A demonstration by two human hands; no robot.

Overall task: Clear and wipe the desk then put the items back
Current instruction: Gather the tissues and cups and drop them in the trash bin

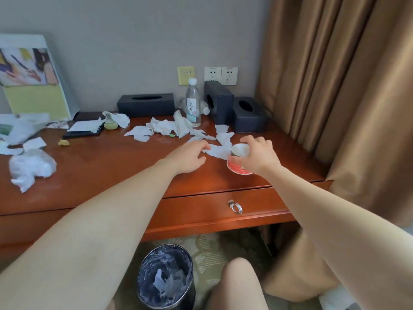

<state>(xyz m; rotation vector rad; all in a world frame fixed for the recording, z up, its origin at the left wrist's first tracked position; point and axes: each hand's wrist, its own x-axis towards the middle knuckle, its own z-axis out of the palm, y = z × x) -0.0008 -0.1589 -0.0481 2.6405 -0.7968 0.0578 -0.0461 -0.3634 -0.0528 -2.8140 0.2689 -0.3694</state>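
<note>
The wooden desk (107,166) is strewn with crumpled white tissues (161,128). My right hand (259,155) grips a small white cup (240,150) near the desk's right front, just above a red-and-white lid or saucer (237,170). My left hand (190,156) reaches over the desk with loosely curled fingers, its fingertips touching a torn tissue piece (218,151) beside the cup. A clear water bottle (193,104) stands at the back.
Three black tissue boxes (146,105) (218,101) (250,117) line the wall. A crumpled plastic bag (31,166), papers and a black folder (85,128) lie on the left. A lined bin (165,278) stands on the floor under the desk. Curtains hang right.
</note>
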